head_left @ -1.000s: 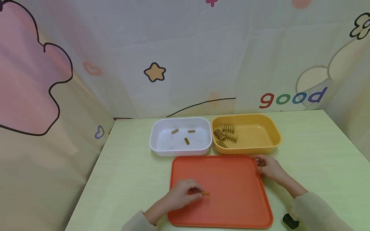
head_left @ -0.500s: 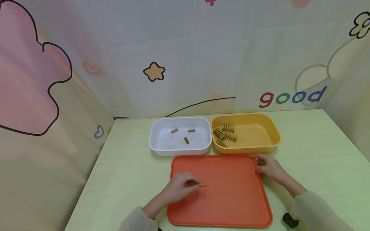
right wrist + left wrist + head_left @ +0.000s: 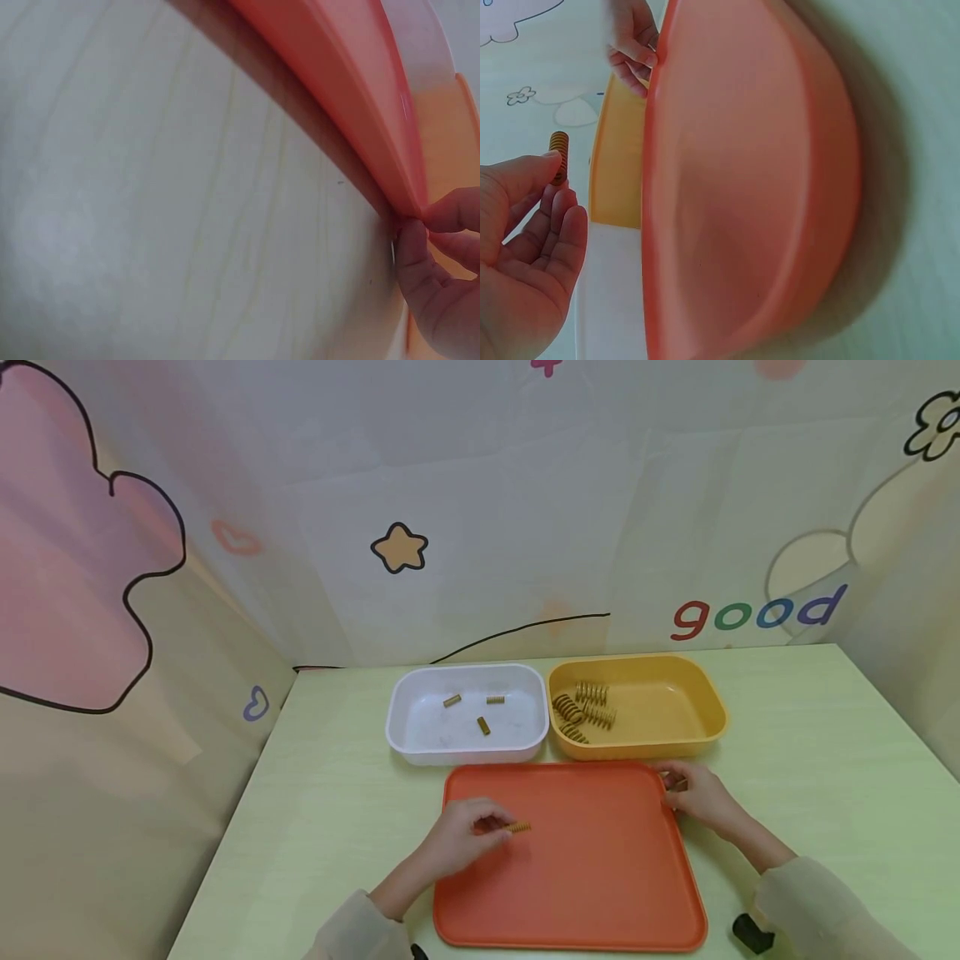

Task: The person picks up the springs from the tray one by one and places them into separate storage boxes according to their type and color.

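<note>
In the head view my left hand (image 3: 467, 839) is over the left half of an orange tray (image 3: 592, 877). Between thumb and fingertips it pinches a small brass coil spring (image 3: 521, 827), one end of which sticks out to the right. The left wrist view gives the spring (image 3: 559, 159) close up, tightly coiled, at the thumb tip. My right hand (image 3: 701, 797) grips the tray's far right corner; in the right wrist view its thumb and fingers (image 3: 420, 270) pinch the rim.
Behind the tray, a white bin (image 3: 405, 750) holds 3 small springs. Beside it a yellow bin (image 3: 675, 747) has several larger springs (image 3: 592, 693) at its left end. A black object (image 3: 752, 933) lies near the right sleeve. A patterned curtain (image 3: 487, 527) hangs behind the table.
The left hand has moved away from the table's front and slightly left over the tray, carrying the spring. The right hand has stayed at the tray corner.
</note>
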{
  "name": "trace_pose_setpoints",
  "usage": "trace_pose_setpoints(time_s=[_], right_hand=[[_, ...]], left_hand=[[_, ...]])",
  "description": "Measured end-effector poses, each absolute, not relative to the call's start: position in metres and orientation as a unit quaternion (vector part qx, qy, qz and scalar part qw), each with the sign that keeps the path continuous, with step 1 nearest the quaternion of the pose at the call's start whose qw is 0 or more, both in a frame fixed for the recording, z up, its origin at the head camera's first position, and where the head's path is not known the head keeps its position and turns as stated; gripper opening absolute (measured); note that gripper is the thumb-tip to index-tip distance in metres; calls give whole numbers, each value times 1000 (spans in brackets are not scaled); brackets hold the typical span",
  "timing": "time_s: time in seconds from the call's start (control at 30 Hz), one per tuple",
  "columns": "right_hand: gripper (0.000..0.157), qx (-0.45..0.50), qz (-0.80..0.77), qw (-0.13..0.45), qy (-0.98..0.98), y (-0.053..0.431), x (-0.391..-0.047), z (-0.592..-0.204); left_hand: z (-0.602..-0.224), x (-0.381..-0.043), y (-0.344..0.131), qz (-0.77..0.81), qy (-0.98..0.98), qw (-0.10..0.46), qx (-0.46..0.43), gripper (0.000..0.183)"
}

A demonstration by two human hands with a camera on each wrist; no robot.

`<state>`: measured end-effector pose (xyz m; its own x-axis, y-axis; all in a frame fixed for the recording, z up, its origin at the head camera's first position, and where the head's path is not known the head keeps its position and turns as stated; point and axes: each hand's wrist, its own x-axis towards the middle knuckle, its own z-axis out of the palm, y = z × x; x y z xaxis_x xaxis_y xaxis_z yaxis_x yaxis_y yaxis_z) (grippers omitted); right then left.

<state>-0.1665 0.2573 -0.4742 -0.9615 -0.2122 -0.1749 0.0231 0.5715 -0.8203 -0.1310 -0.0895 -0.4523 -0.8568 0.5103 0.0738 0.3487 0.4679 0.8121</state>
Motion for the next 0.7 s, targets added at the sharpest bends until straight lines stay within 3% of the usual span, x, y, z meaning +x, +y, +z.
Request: trace_pose_setpoints(time_s=[0.7], right_hand=[[43, -56, -454, 126, 880, 258, -167, -477]], left_hand=[[-454, -145, -100, 446, 871, 17, 205, 13]])
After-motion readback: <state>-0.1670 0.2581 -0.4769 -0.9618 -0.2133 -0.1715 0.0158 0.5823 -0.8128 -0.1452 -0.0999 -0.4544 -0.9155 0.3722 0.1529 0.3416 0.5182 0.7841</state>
